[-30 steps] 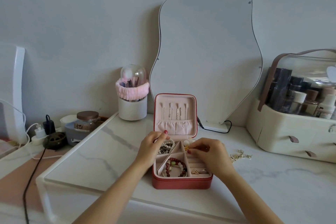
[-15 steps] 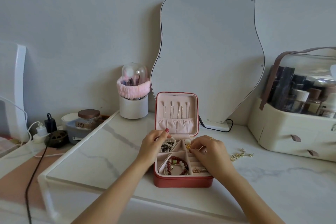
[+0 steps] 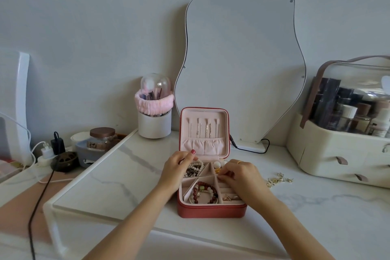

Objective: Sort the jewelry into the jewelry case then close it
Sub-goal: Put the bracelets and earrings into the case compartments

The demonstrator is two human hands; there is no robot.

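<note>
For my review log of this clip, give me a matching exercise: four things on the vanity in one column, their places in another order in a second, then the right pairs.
Things:
1. red bead bracelet
2. loose gold pieces
3. pearl bracelet
4. chains

Places:
A. on the tabletop, right of the jewelry case
B. hanging inside the raised lid
C. near left compartment of the case
D. far left compartment, by the left hand

Pairs: 1-C, 2-A, 3-D, 4-B
</note>
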